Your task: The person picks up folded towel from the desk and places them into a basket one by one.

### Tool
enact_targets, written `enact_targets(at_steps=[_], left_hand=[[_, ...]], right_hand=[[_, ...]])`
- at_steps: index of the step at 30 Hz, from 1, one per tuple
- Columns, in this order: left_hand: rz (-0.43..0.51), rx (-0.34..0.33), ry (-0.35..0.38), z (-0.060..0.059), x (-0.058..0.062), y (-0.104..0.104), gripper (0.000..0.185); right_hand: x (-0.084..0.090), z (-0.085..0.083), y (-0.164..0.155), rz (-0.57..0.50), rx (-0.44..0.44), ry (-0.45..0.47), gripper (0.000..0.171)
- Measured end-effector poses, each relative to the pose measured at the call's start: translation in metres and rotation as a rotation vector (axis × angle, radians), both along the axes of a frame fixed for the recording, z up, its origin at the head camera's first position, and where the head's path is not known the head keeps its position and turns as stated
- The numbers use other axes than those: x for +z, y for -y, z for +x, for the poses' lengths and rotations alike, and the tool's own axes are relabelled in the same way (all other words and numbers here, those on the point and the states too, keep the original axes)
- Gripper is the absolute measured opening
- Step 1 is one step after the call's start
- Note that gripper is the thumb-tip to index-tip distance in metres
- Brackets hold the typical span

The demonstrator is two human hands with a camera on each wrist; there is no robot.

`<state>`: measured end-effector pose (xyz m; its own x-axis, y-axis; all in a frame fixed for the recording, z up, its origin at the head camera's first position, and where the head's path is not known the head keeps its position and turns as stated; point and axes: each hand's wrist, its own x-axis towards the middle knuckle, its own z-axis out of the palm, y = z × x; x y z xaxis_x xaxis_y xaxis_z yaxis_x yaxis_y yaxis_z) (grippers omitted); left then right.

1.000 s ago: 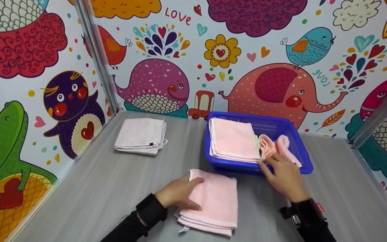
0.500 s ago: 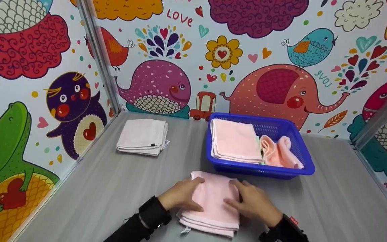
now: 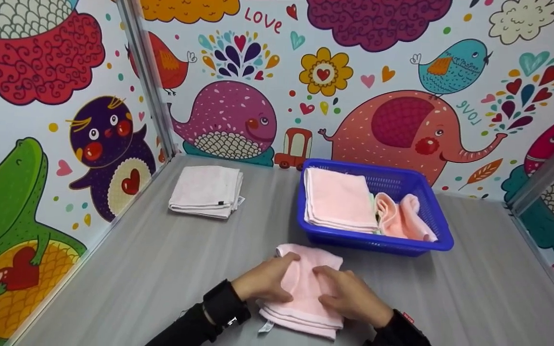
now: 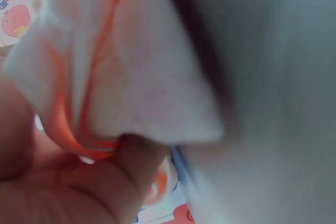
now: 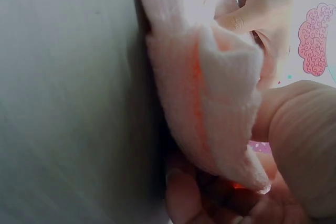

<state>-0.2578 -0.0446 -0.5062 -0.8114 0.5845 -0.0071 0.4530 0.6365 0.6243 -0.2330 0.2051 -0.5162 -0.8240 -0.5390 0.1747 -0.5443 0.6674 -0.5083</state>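
A folded pink towel (image 3: pixel 308 283) lies near the front of the grey table, its layered edge and a small white tag toward me. My left hand (image 3: pixel 267 281) grips its left side, thumb on top. From the right, my right hand (image 3: pixel 354 294) grips the opposite side, the towel bowing up a little between them. In the right wrist view, the fingers (image 5: pixel 184 195) curl beneath the towel's folded layers (image 5: pixel 202 87). The left wrist view shows towel layers (image 4: pixel 152 77) between the left thumb and fingers.
Behind the hands stands a blue plastic basket (image 3: pixel 443 240) holding a stack of folded peach towels (image 3: pixel 339 197) and a loosely rolled peach towel (image 3: pixel 407 216). A folded whitish towel stack (image 3: pixel 206 190) lies at the back left. Cartoon-printed wall panels (image 3: pixel 277 110) enclose the table.
My right hand has come from the basket's front edge to the right side of the pink towel. Both hands now squeeze its sides and the towel bows upward.
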Motion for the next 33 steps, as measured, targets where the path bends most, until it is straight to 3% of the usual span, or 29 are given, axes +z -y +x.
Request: enact_targets(at_steps=[4,8,12,17,21,25,29,33], left_hand=[[0.005,-0.019,-0.033,0.001,0.001,-0.002,0.09],[-0.009,-0.047,-0.08,0.005,0.008,-0.002,0.09],[-0.009,-0.079,-0.128,0.008,0.025,0.002,0.086],[0.107,-0.106,-0.219,0.009,0.051,0.006,0.068],[0.24,-0.043,-0.323,0.003,0.066,-0.002,0.044],[0.316,0.032,-0.442,-0.003,0.076,-0.018,0.021],[0.345,0.08,-0.501,-0.014,0.082,-0.038,0.018],[0.402,0.16,-0.536,-0.032,0.081,-0.06,0.017]], right_hand=[[0.004,0.002,0.0,-0.009,0.008,0.006,0.049],[0.014,0.006,-0.002,0.004,0.039,-0.056,0.046],[0.031,0.012,-0.004,-0.009,0.064,-0.191,0.045],[0.053,0.011,-0.008,-0.084,0.052,-0.361,0.051],[0.069,0.0,-0.014,-0.123,-0.034,-0.444,0.057],[0.081,-0.016,-0.023,-0.174,-0.127,-0.462,0.057],[0.092,-0.033,-0.035,-0.235,-0.199,-0.484,0.048],[0.093,-0.045,-0.048,-0.274,-0.273,-0.543,0.039]])
